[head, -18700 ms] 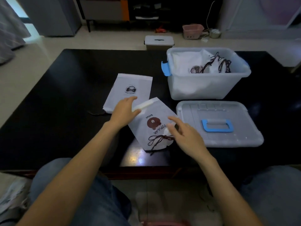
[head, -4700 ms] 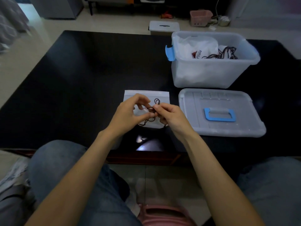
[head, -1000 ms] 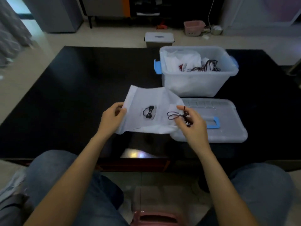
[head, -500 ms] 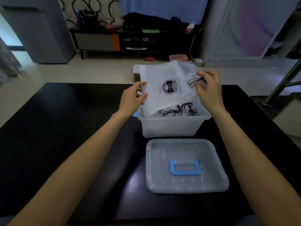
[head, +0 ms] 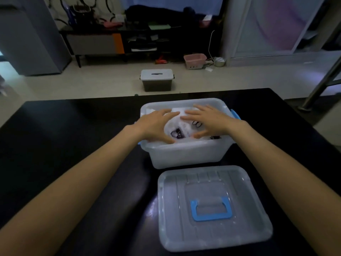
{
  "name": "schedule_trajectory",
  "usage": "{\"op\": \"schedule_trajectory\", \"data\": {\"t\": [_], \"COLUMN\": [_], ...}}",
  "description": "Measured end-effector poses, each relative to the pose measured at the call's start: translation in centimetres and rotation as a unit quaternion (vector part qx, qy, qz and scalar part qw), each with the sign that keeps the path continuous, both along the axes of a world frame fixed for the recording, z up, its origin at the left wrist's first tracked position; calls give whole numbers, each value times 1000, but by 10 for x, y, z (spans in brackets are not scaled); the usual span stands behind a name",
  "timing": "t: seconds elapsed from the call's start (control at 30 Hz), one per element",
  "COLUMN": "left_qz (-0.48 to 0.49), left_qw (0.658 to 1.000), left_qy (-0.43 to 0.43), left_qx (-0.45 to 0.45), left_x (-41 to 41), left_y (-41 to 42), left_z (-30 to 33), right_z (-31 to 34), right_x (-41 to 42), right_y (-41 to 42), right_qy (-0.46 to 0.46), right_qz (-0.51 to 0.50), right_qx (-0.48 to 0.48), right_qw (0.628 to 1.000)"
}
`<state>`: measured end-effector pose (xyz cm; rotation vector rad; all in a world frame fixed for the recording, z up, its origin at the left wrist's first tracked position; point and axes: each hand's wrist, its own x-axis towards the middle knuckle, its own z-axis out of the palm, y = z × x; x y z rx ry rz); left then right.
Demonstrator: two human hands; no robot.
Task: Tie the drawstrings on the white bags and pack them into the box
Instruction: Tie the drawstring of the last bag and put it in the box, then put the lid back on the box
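A translucent white plastic box (head: 186, 156) with blue side latches stands on the black table (head: 64, 145). Inside it lies a white drawstring bag (head: 180, 126) with a dark bow print, its black drawstring (head: 197, 124) tied in loops, on top of other white bags. My left hand (head: 156, 124) and my right hand (head: 206, 121) both lie flat on that bag inside the box, fingers spread, palms down.
The box's lid (head: 212, 207) with a blue handle lies on the table just in front of the box. On the floor beyond the table stand a small dark bin with a white lid (head: 157, 80) and a pink basket (head: 195, 60).
Half a second ago both hands held the bag up above the box. Now the bag lies inside the box and both hands rest flat on it.
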<state>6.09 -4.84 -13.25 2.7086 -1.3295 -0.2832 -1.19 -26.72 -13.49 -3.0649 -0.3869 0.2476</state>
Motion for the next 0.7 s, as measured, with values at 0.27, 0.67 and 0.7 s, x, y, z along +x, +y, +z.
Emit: {"op": "schedule_trajectory", "data": {"t": [0.27,0.67,0.7], "left_qz": [-7,88,106], "left_qw": [991,889,886], "left_qy": [-71,-25,-5], "left_qx": [114,-449,-452], "left_x": [12,-109,-123], "left_y": [-22,39,45], "left_z": [-18,-7,-18], "right_z": [-15,-16,-31], "right_x": [14,-149,-164], "right_y": [-8,33,35], "right_qy": [132,-358,-341], "right_qz": [-107,-175,-201], "right_qx": [-81,325,332], "right_qw": [982,858,856]}}
